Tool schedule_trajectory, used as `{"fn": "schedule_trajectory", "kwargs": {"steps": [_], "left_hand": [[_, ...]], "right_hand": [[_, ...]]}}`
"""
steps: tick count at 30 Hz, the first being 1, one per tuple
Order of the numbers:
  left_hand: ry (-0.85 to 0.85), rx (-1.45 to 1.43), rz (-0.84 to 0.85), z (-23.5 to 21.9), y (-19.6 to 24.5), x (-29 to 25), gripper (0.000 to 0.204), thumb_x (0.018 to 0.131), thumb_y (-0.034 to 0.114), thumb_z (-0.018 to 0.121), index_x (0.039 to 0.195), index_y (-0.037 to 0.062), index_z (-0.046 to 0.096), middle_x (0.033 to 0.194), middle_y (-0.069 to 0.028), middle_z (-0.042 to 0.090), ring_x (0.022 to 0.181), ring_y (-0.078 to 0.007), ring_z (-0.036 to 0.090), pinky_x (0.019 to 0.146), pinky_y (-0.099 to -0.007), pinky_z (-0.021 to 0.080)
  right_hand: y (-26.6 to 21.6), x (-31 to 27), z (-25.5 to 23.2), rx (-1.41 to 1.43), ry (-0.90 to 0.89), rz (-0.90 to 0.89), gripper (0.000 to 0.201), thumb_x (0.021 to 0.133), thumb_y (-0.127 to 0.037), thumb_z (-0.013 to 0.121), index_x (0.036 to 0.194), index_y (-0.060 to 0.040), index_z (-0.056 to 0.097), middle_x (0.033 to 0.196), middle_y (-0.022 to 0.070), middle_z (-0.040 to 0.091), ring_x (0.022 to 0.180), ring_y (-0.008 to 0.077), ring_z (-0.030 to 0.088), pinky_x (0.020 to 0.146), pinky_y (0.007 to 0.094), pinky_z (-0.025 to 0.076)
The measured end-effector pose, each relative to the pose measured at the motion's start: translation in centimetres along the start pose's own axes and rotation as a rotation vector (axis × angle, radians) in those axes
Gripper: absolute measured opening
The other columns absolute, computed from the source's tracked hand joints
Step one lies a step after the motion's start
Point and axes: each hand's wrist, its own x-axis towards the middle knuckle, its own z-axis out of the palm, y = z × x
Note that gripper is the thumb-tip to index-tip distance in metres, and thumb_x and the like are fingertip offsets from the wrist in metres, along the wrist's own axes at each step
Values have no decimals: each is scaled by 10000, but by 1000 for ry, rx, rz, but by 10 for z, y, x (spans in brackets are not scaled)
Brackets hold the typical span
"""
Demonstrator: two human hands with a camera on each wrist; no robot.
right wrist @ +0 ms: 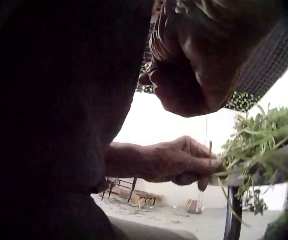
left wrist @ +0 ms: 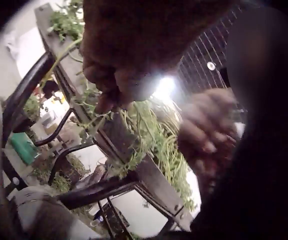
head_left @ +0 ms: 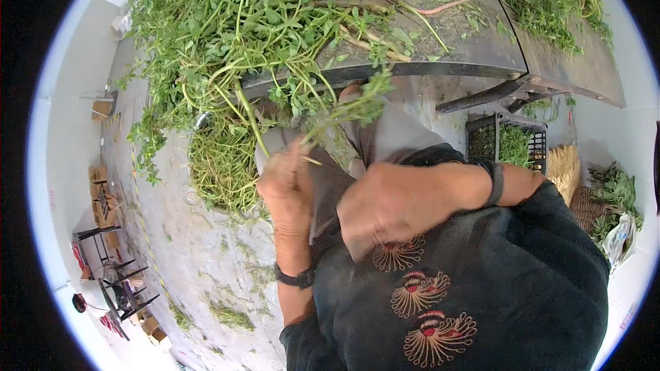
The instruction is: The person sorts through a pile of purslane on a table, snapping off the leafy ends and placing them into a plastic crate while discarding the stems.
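Note:
My left hand (head_left: 285,185) pinches the stem of a leafy green sprig (head_left: 357,106) over my lap, in front of the table's near edge. The same pinch of the left hand (right wrist: 176,162) shows in the right wrist view, with thin stems at the fingertips. Blurred in the head view, my right hand (head_left: 388,206) is apart from the left one, near my shirt front. Its fingers look curled in both wrist views, and no plant shows in it; the inside of the right hand (right wrist: 194,70) is hidden. A large heap of green stems (head_left: 240,27) covers the table's left part.
A dark table (head_left: 467,48) carries more greens (head_left: 557,0) at the back right. Below it stands a black crate (head_left: 485,139) with greens inside. Cut stems (head_left: 227,165) lie in a pile left of my knees. Chairs (head_left: 113,278) and scattered bits are on the left floor.

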Motion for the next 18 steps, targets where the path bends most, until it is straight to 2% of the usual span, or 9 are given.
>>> {"fn": "schedule_trajectory", "kwargs": {"steps": [2,3,4,6,7,9,13,16,18], "left_hand": [[71,-29,-65,1,-5,8,209,793,15,622,990,68,668,729,-83,618,666,-188,592,617,-277,471],[53,-139,-186,-1,-3,8,177,810,39,626,979,64,671,718,-68,622,653,-157,576,613,-264,462],[38,-245,-310,-4,-1,7,148,826,64,630,967,60,673,706,-54,626,639,-126,560,608,-251,454],[-5,-226,-282,-7,5,9,149,841,85,626,981,49,664,739,-45,628,651,-100,537,612,-231,440],[-21,-263,-280,-6,11,9,159,838,82,629,989,43,660,757,-55,627,658,-105,537,619,-230,441],[-43,-295,-225,-3,12,6,182,833,73,632,1009,30,649,807,-78,627,684,-122,551,635,-237,449],[-34,-290,-201,-2,20,8,185,831,75,634,1011,32,649,806,-81,628,701,-135,567,644,-243,456],[-75,-193,-140,-6,27,10,182,819,81,641,995,37,652,826,-99,637,729,-187,598,670,-279,472],[-122,-75,-59,-6,36,9,194,795,89,652,983,43,646,865,-121,638,779,-257,609,701,-325,481]], "right_hand": [[-7,-3,-10,69,29,35,146,818,-192,572,807,-46,562,740,132,570,721,322,583,607,403,458],[-9,-7,-12,148,55,77,148,823,-197,567,822,-50,570,741,130,573,715,317,584,608,398,460],[-3,-13,-19,63,93,213,124,851,-154,535,883,-45,586,771,132,593,713,311,589,617,365,470],[0,-18,-26,350,285,764,139,859,-97,509,956,-39,589,816,150,609,734,325,594,632,337,475],[5,-21,-29,354,284,761,139,859,-97,509,956,-39,589,816,150,609,734,325,594,632,337,475],[17,-31,-26,-74,612,571,176,856,-62,501,1008,-45,589,847,163,620,770,338,599,655,321,479],[35,-36,-22,-278,622,462,208,843,-100,550,1044,-61,584,887,154,624,809,337,602,667,342,487],[50,-37,-12,-481,625,390,226,829,-145,582,1046,-85,588,934,134,624,846,321,608,688,365,493],[56,-41,-8,-601,515,318,198,810,-200,600,977,-93,591,919,111,615,836,308,610,668,393,486]]}}
